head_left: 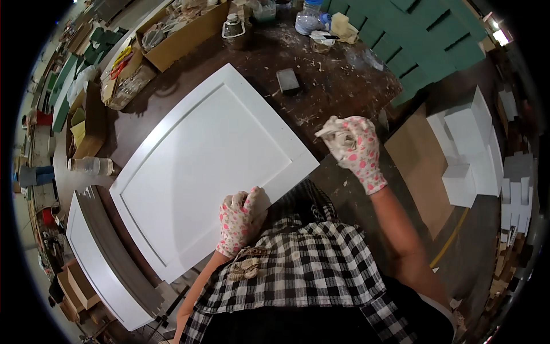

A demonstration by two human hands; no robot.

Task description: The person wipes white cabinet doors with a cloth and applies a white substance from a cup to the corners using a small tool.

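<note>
A white cabinet door with a raised frame and recessed centre lies tilted across the dark workbench, its near edge by my apron. My left hand, in a white glove with pink flowers, grips that near edge, fingers bent over the frame. Out to the right, beyond the door's right corner, my right hand wears a matching glove. Its fingers are closed round a crumpled off-white rag, held off the door. A small grey sanding block sits on the bench past the door.
White panels are stacked at the left. A clear jar and an open cardboard box stand on the bench. Bottles are at the back, near a green slotted stack. White pieces lie at right on brown board.
</note>
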